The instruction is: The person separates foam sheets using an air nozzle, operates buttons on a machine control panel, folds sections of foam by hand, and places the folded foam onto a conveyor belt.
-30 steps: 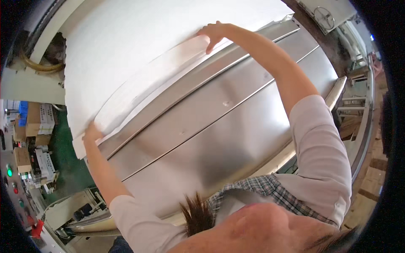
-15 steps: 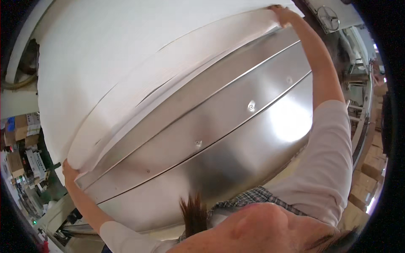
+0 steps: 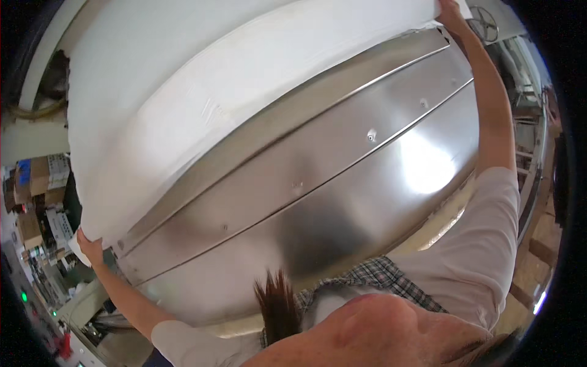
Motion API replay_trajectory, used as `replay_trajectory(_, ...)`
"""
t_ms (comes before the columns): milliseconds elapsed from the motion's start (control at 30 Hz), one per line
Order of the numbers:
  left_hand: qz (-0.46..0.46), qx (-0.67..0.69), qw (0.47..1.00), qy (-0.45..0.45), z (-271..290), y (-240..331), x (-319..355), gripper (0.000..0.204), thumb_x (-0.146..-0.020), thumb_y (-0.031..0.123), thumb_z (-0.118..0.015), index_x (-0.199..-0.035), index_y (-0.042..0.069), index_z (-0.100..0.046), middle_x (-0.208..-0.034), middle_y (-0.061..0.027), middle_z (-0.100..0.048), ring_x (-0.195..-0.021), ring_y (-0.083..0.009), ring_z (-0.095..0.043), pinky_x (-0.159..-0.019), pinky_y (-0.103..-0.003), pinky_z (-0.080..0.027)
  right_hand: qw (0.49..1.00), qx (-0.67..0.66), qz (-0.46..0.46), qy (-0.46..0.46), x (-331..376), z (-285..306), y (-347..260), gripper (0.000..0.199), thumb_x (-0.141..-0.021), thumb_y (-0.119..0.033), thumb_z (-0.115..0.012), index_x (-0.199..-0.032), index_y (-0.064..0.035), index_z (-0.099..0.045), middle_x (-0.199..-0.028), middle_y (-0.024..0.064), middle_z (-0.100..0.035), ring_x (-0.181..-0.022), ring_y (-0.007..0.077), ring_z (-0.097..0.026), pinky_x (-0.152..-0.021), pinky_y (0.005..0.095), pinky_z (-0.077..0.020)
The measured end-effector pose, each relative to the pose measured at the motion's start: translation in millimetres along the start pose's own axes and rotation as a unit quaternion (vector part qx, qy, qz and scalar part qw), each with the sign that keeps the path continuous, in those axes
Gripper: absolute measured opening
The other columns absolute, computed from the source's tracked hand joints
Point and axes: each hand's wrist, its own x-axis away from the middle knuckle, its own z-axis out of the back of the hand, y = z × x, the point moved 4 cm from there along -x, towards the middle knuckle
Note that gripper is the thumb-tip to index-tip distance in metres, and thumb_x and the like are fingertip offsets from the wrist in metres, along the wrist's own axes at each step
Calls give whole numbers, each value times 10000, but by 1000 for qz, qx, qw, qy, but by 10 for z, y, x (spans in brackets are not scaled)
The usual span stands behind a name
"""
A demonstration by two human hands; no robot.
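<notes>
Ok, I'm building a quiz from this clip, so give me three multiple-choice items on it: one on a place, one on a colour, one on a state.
1. Where is the left hand?
A. at the lower left corner of the white sheet
B. flat on the metal panel
C. on the cardboard boxes

2. What colour is the big curved panel?
A. green
B. shiny silver
C. red

3. How are the arms placed?
A. folded
B. hanging down
C. spread wide, one hand at each end of the sheet

Answers: 1 A, the fingers grip that corner. 2 B, it reflects light like steel. 3 C, the right hand holds the far upper end.
</notes>
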Motion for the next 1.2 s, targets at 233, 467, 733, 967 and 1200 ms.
replay_trajectory(233, -84, -1, 996, 16, 1030, -214, 725, 639, -563, 97, -708, -1152, 35, -469, -1168, -177, -472, -1107, -338, -433, -921, -385, -365, 987, -17, 140, 73, 781, 216, 934, 646, -617, 44, -520, -1242, -43, -382, -1234, 173, -436, -1170, 326, -389, -989, 390, -309)
replay_trajectory(467, -35, -9, 997, -61, 1071, -28, 2251, 633, -562, 121, -696, -1153, 88, -472, -1218, -177, -430, -1153, -347, -362, -988, -422, -258, 975, 90, 206, -4, 2557, 202, 1731, 436, -780, 44, -446, -1214, 22, -412, -1248, 194, -422, -1172, 304, -401, -1001, 367, -312)
replay_trajectory(733, 57, -88, 981, -162, 706, -452, 3937, 598, -585, 142, -690, -1146, 117, -483, -1235, -177, -411, -1181, -329, -338, -991, -444, -233, 981, -16, 106, -163, 3975, 107, 985, 582, -714, -74, -622, -1247, -117, -392, -1324, 136, -327, -1228, 304, -300, -992, 424, -300)
replay_trajectory(967, 19, -87, 960, -265, 867, -388, 3879, 568, -592, 157, -677, -1128, 117, -494, -1173, -181, -471, -1126, -333, -413, -957, -447, -294, 956, 55, 127, -260, 4058, 399, 843, 583, -678, -44, -598, -1224, -48, -396, -1282, 197, -364, -1242, 340, -276, -989, 448, -258)
replay_trajectory(1200, 118, -119, 750, -640, 333, -450, 2942, 673, -503, 49, -588, -1166, 128, -502, -1111, -177, -536, -1018, -346, -511, -848, -402, -427, 784, 85, 133, -600, 3087, -126, 1497, 570, -678, 46, -500, -1236, -21, -403, -1249, 176, -428, -1178, 309, -379, -1003, 361, -284)
